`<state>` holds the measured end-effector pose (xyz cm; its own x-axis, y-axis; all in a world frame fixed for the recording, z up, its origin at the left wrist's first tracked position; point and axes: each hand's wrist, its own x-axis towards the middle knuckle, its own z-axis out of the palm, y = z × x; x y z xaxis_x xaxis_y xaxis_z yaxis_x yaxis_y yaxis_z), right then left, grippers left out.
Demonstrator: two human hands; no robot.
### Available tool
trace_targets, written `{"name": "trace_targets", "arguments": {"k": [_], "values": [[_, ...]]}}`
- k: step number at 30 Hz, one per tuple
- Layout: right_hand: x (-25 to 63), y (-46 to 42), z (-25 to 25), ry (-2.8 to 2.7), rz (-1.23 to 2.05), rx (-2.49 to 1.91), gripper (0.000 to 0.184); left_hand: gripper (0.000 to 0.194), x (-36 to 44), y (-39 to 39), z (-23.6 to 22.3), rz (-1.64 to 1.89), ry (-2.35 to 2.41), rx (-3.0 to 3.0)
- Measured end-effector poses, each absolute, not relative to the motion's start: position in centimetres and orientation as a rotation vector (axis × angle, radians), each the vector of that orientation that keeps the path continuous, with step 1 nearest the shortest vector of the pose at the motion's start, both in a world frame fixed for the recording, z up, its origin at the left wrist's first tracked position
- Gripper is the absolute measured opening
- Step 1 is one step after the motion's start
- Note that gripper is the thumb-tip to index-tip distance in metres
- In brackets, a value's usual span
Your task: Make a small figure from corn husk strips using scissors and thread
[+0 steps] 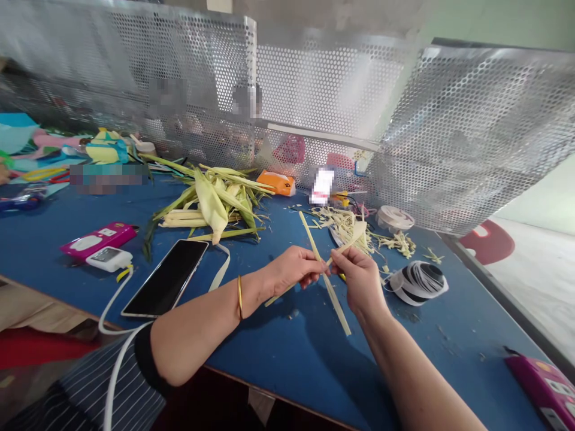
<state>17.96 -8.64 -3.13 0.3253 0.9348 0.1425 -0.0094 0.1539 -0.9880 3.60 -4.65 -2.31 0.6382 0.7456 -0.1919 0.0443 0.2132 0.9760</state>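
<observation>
My left hand [300, 267], with a gold bangle on the wrist, pinches a long pale strip of corn husk [335, 302] over the front of the table. A second husk strip [353, 237] crosses the first at a slant; its lower end sticks out below my left hand. Thumb and fingers of my right hand [359, 276] are closed on this second strip, close to the crossing. Behind my hands is a heap of shredded husk [348, 224]. To the left lies a pile of whole corn husks [209, 203].
On the blue table [278, 353] are a smartphone [166, 278], a magenta box [99, 239], a white device [109, 258] with a cable, an orange packet [275, 182], a white roll [394, 218] and a black-and-white spool [417, 282]. A perforated metal screen [323, 84] stands behind.
</observation>
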Motion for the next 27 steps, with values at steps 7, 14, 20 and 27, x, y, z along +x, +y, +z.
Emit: {"name": "trace_targets", "arguments": {"k": [7, 14, 20, 27], "values": [[19.3, -8.4, -3.3, -1.132, 0.351, -1.472, 0.031, 0.02, 3.4, -4.8, -2.1, 0.485, 0.769, 1.229], [19.2, -9.5, -1.5, -1.786, 0.09, -1.497, 0.031, 0.017, 4.1, -5.6, -2.1, 0.415, 0.8, 1.284], [18.3, -9.3, -2.9, -1.527, 0.451, -1.436, 0.02, 0.018, 4.1, -5.9, -2.1, 0.41, 0.73, 1.306], [18.4, -9.7, -2.2, -1.606, -0.271, -1.368, 0.014, 0.021, 3.9, -5.6, -2.2, 0.517, 0.735, 1.111]]}}
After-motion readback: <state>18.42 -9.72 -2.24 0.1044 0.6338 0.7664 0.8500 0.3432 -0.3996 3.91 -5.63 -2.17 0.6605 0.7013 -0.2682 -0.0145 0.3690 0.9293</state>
